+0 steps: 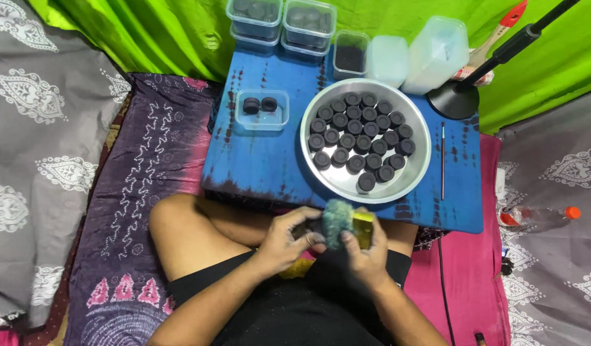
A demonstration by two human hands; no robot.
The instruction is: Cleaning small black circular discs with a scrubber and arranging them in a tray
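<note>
My right hand (366, 253) grips a scrubbing sponge (348, 224), yellow with a grey-green pad, just in front of the low blue table (263, 160). My left hand (286, 237) is closed on a small dark round piece pressed against the sponge; the piece is mostly hidden by my fingers. Both hands are above my lap, at the table's near edge. Just beyond them a round metal tray (420, 163) holds several black discs (363, 138).
A clear box (262, 110) with two black discs sits left of the tray. Stacked clear containers (283, 22), white lids (436, 54), a black lamp base (454, 99) and a thin brush (443, 160) line the back and right. A plastic bottle (539, 214) lies on the right.
</note>
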